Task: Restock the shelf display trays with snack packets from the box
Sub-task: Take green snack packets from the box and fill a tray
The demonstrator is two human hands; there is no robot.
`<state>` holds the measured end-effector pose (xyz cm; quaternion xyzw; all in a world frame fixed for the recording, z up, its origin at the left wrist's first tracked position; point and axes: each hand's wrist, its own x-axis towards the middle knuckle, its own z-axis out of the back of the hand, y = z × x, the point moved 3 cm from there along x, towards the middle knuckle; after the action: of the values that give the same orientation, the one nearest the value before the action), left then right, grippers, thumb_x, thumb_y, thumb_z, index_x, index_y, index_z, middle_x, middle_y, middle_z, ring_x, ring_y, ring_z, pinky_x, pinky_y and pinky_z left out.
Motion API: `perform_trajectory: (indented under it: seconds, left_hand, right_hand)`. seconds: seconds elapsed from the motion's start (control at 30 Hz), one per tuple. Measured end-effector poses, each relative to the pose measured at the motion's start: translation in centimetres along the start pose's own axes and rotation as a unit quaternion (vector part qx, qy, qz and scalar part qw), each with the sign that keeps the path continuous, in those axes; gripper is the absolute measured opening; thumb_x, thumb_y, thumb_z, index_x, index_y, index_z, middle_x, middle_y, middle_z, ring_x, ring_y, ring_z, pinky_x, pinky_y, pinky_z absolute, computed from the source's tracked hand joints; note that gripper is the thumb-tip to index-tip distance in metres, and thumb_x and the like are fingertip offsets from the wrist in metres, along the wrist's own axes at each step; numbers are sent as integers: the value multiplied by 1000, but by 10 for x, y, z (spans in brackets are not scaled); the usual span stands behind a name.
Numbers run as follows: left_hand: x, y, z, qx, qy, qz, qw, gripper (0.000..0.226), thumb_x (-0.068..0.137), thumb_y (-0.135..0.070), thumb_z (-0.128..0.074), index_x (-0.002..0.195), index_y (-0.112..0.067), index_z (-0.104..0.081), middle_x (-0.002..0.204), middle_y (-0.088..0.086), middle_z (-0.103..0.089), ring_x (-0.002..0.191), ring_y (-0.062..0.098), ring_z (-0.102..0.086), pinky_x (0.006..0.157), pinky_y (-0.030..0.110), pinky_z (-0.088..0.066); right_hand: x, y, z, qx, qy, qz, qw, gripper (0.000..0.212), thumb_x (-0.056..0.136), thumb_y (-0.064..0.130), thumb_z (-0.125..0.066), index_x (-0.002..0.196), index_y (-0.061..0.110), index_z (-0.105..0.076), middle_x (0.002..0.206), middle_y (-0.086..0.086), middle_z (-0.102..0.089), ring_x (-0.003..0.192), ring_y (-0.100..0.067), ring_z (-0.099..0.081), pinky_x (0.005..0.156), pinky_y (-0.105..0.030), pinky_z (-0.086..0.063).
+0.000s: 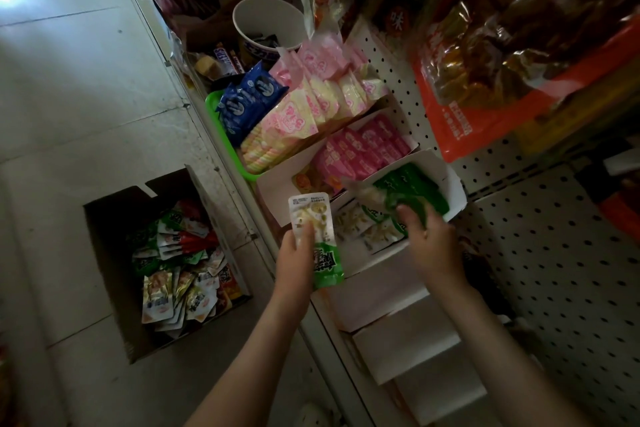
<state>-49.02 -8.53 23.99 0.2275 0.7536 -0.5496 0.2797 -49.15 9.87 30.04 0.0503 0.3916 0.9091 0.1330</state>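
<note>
My left hand [294, 253] grips a green and white snack packet [317, 236] upright at the shelf's front edge. My right hand [433, 239] reaches into a white display tray [450, 184] and holds a blurred green packet [398, 198] over the green packets lying in it. On the floor to the left stands an open cardboard box [110, 253] holding several mixed snack packets [183, 267] in green, red and white.
Behind the tray is another white tray [273, 191] with pink packets [360, 149]. A green basket [216, 114] holds blue and pale pink biscuit packs. A paper cup [266, 24] stands at the back. Orange bags [485, 97] hang over the pegboard on the right. White boxes [405, 350] sit below.
</note>
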Motion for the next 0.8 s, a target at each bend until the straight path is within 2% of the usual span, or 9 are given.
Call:
perform_trajectory:
  seconds: [0.1, 0.23, 0.3, 0.4, 0.47, 0.53, 0.6, 0.67, 0.8]
  left_hand:
    - [-2, 4, 4, 47, 9, -32, 998, 10, 97, -29, -54, 105, -22, -55, 99, 2, -67, 81, 13, -68, 59, 25, -54]
    - [-5, 4, 5, 66, 10, -43, 997, 10, 97, -30, -55, 106, -25, -55, 103, 2, -67, 86, 15, -69, 65, 30, -57]
    - [-5, 5, 5, 74, 11, -50, 996, 11, 97, -29, -55, 107, -25, -54, 103, 1, -67, 85, 15, -69, 64, 30, -57]
    - [-4, 4, 4, 82, 17, -49, 995, 8, 97, -29, -55, 104, -27, -54, 102, 1, -67, 83, 15, -70, 65, 31, -57]
    - [-5, 3, 3, 87, 23, -47, 995, 6, 98, -27, -54, 103, -28, -52, 102, 1, -65, 85, 16, -68, 67, 31, -57]
    - [-6, 2, 1, 90, 27, -34, 995, 10, 99, -22, -50, 108, -25, -49, 104, 2, -63, 88, 17, -66, 68, 31, -56]
    - [-5, 2, -2, 83, 31, -11, 996, 14, 100, -17, -47, 112, -23, -46, 105, 3, -61, 90, 19, -65, 69, 31, -55]
    - [-3, 0, -5, 91, 31, 3, 995, 16, 100, -17, -45, 115, -21, -44, 109, 5, -60, 92, 20, -64, 71, 32, -54]
    - [3, -7, -10, 103, 53, 13, 993, 28, 100, -20, -43, 127, -16, -45, 120, 7, -59, 104, 20, -62, 76, 30, -53]
  right_hand:
    - [15, -11, 15, -111, -29, -96, 989, 34, 97, 35, -48, 97, 2, -60, 91, -16, -63, 91, -31, -57, 84, -44, -46]
    - [23, -6, 0, -340, 118, -117, 926, 40, 99, 40, -44, 124, 11, -55, 115, -14, -58, 114, -26, -43, 99, -35, -25]
    - [26, -8, -11, -398, 146, -95, 901, 35, 99, 37, -46, 125, 16, -54, 119, -9, -57, 119, -21, -40, 102, -35, -20]
    - [28, -14, -24, -454, 117, -98, 878, 25, 97, 28, -50, 118, 16, -55, 117, -6, -60, 123, -21, -39, 106, -38, -18]
    - [30, -16, -28, -487, 82, -111, 863, 32, 94, 26, -53, 124, 14, -48, 121, -6, -59, 125, -23, -38, 107, -40, -19]
    - [30, -15, -30, -493, 46, -88, 864, 50, 90, 26, -57, 134, 14, -35, 132, -6, -50, 127, -24, -36, 107, -41, -20]
    - [26, -9, -31, -439, 54, -26, 896, 73, 88, 29, -61, 146, 18, -19, 144, -6, -33, 132, -24, -29, 109, -41, -18]
    - [15, 3, -36, -331, 161, 60, 928, 88, 85, 28, -64, 150, 29, -5, 153, -1, -15, 139, -22, -16, 111, -40, -13]
    - [-23, 23, -51, -254, 372, 145, 881, 99, 80, 36, -69, 150, 40, 2, 156, 13, 1, 141, -9, 2, 115, -36, -3]
